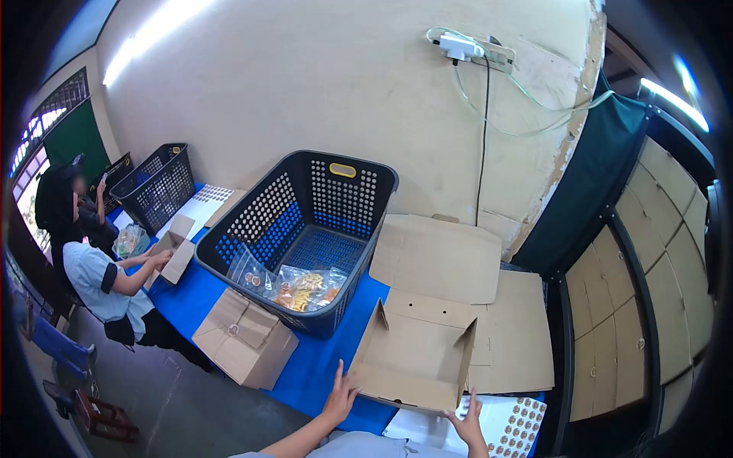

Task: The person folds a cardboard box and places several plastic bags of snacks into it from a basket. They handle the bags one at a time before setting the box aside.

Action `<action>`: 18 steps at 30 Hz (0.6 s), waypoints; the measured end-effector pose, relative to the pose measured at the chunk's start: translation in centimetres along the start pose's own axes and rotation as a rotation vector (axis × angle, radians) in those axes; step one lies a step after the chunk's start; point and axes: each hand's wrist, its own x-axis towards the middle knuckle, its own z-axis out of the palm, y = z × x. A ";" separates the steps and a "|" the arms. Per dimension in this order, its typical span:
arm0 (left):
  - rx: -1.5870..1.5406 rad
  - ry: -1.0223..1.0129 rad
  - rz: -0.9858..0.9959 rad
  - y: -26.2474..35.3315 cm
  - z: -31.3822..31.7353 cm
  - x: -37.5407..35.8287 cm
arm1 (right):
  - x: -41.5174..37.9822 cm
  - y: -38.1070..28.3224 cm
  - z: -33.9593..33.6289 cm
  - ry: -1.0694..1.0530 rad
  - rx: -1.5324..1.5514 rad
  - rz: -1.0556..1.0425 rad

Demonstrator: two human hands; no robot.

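The open cardboard box (418, 353) is steadied at its near wall by both spread hands, left hand (339, 397) and right hand (467, 418), on the blue surface (317, 366). Beyond, snack packets (301, 288) lie inside a dark basket (305, 229).

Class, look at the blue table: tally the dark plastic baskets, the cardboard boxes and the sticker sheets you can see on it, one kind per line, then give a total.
Dark plastic baskets: 2, near and far
Cardboard boxes: 3, open box between left hand and right hand, closed box, co-worker's box
Sticker sheets: 2
Total: 7
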 end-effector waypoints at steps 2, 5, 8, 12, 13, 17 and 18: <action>0.413 -0.080 0.114 2.0 -0.3 -0.3 | 0.2 -4.0 -0.3 0.280 -0.105 -0.173; 0.777 -0.195 0.228 3.0 -0.1 -0.7 | -0.1 -7.4 -0.6 -0.035 -0.595 -0.496; 1.056 -0.319 0.368 4.1 -0.1 1.6 | 3.2 -2.1 5.4 -0.315 -0.717 -0.758; 0.804 -0.585 0.147 1.3 0.9 3.9 | 5.3 -1.4 8.0 -0.655 -0.575 -0.334; 0.840 -0.582 0.199 1.2 0.7 3.6 | 4.9 -1.3 8.1 -0.652 -0.589 -0.355; 0.810 -0.671 0.005 2.2 0.0 2.5 | 3.2 -3.0 6.9 -0.659 -0.520 -0.378; 0.698 -0.550 0.145 2.4 -0.3 1.8 | 2.6 -3.4 6.6 -0.574 -0.422 -0.428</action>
